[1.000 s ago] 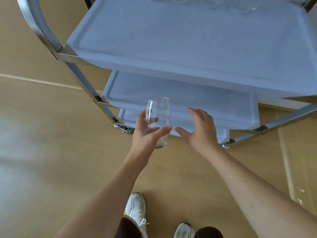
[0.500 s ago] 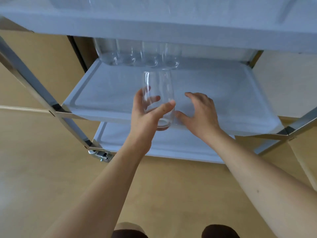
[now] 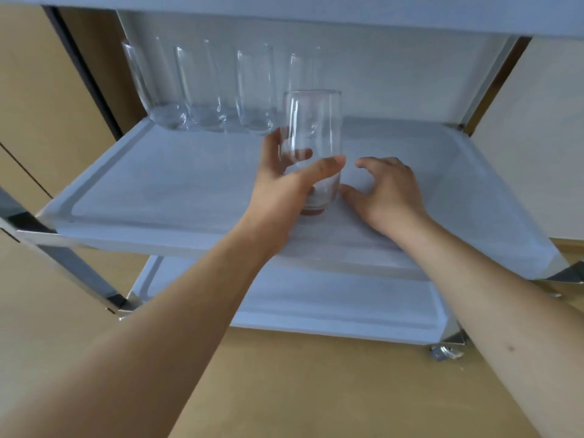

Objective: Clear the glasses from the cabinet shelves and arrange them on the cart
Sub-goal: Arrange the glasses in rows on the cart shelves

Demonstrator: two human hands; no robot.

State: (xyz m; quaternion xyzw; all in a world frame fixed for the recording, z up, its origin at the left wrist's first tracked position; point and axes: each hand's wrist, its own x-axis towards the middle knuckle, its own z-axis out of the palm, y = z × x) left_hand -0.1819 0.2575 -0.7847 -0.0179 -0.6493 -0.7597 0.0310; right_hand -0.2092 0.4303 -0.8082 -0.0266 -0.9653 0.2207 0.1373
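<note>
My left hand (image 3: 284, 188) grips a clear tall glass (image 3: 313, 128) upright over the middle shelf (image 3: 164, 197) of the white cart, fingers and thumb wrapped round its lower half. Whether its base touches the shelf I cannot tell. My right hand (image 3: 385, 191) hovers just right of the glass with fingers loosely curled, holding nothing. Several clear glasses (image 3: 202, 90) stand in a row along the back left of the same shelf; the rightmost one is partly hidden behind the held glass.
The top shelf's underside (image 3: 316, 14) hangs close above the glasses. A lower shelf (image 3: 331, 308) lies beneath, with a caster (image 3: 445, 352) at its right corner. Metal frame posts (image 3: 63, 263) run at the left and right. Wooden floor lies below.
The view has dropped and closed in on the middle shelf. My left hand has carried the glass forward over that shelf, and my right hand has moved along beside it.
</note>
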